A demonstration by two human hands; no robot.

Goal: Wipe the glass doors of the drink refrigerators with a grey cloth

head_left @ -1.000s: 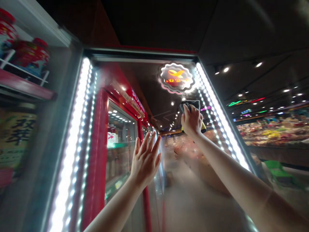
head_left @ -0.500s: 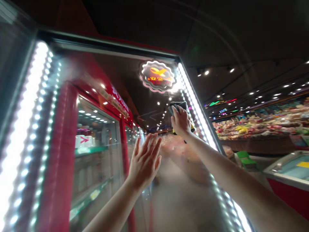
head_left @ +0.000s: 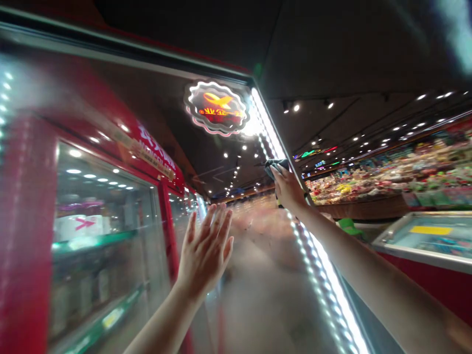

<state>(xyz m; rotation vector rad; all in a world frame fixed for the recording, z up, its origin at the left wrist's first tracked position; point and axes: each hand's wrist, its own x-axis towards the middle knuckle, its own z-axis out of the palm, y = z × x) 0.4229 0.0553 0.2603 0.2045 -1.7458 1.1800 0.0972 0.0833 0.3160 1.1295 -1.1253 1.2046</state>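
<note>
Briefly: insp. note on lit glass panel

Glass panel was the largest item, filling most of the view, w/ a dark top frame sloping down to the upper right corner. Red cabinet showed at left; cd not tell if seen thru the glass or mirrored in it. Off to the right stood a goods display, many-coloured and blurred, and nearer, a chest freezer. Bright light strip ran down the panel's right edge. Scalloped sign, illuminated, sat near the top corner, reading in reverse.

L hand was free of any object, fingers straight, palm toward the glass; contact n/c (not confirmed). R hand had its fingers bent over a dark cloth, gripping it. Cloth was at the panel's right edge, beside light strip, below sign.

Handling, insp.'s opinion: good work called for cloth folded flat under all fingertips, even pressure, short overlapping strokes alongside the strip w/out snagging it; L hand best kept light and steady.
</note>
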